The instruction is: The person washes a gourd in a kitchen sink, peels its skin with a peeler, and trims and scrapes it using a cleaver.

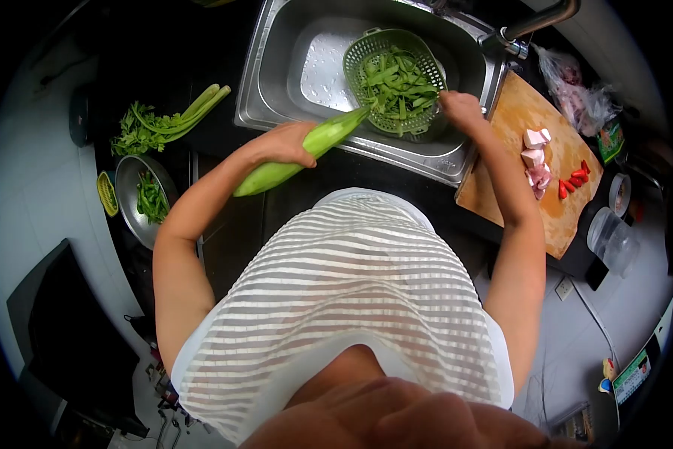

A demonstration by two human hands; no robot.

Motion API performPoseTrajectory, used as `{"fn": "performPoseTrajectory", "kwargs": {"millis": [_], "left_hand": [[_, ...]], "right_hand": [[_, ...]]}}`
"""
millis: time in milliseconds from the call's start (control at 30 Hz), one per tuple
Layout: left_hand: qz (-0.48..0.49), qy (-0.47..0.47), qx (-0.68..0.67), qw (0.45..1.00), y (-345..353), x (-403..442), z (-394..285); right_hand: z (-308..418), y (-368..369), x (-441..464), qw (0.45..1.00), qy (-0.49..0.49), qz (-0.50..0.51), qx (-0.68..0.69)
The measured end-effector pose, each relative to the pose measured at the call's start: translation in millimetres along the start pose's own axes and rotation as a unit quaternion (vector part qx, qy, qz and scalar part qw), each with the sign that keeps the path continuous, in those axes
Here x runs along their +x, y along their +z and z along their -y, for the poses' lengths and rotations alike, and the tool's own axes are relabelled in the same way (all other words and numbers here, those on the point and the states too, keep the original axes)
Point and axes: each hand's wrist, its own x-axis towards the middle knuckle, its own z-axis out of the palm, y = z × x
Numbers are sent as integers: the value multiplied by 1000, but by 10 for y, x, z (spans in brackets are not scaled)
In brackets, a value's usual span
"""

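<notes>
My left hand [285,144] is wrapped round a long, pale green peeled vegetable [333,132], its narrow tip over the sink's near rim. Beyond that tip a green colander [357,58] rests in the sink, holding many green peelings [398,81]. My right hand [462,111] is closed at the colander's right side. Whatever it grips is too small to make out.
A metal sink [276,67] has a faucet [542,21] at its back right. On the right, a cutting board [501,127] bears meat pieces [534,157] and red peppers [574,179]. Celery [179,123] and a metal bowl [131,213] with green pieces lie left.
</notes>
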Motion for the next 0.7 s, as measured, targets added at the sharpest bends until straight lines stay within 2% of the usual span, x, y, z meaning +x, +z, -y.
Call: {"fn": "performPoseTrajectory", "kwargs": {"millis": [67, 133, 167, 200, 267, 300, 367, 400, 433, 467, 500, 533, 567, 667, 700], "left_hand": [[-27, -8, 23, 999, 67, 8, 18], [-20, -67, 147, 987, 64, 126, -22], [-16, -60, 160, 985, 82, 192, -8], [-16, -56, 161, 985, 89, 228, -25], [8, -70, 139, 988, 97, 272, -48], [7, -71, 139, 988, 103, 295, 0], [19, -49, 19, 998, 133, 308, 181], [16, -53, 17, 998, 153, 286, 243], [26, -58, -1, 998, 173, 264, 296], [34, -61, -20, 997, 177, 249, 324], [33, -60, -22, 997, 175, 196, 286], [20, -52, -13, 998, 138, 125, 213], [8, -44, -7, 999, 143, 86, 177], [11, -54, 26, 998, 196, 192, 236], [9, -65, 47, 997, 188, 188, 162]], "right_hand": [[30, -77, -3, 997, 50, -54, -9], [417, -233, 43, 987, 0, -110, 121], [654, -246, 84, 976, -43, -117, 180], [905, -259, 128, 960, -88, -124, 237], [1418, -342, 148, 948, -149, -125, 251], [1463, -306, 172, 948, -150, -126, 251], [1562, -130, 209, 952, -202, -98, 206], [1379, -34, 195, 951, -203, -74, 221], [1134, 141, 234, 974, -139, -18, 176], [759, 425, 237, 981, -31, 8, 191], [441, 434, 151, 998, -27, 31, 49], [225, 485, 31, 999, 12, -21, 37], [224, 314, -21, 998, 63, -16, 14], [451, 119, 4, 991, 39, -101, 75], [671, -48, 17, 991, 47, -82, 96]]}}
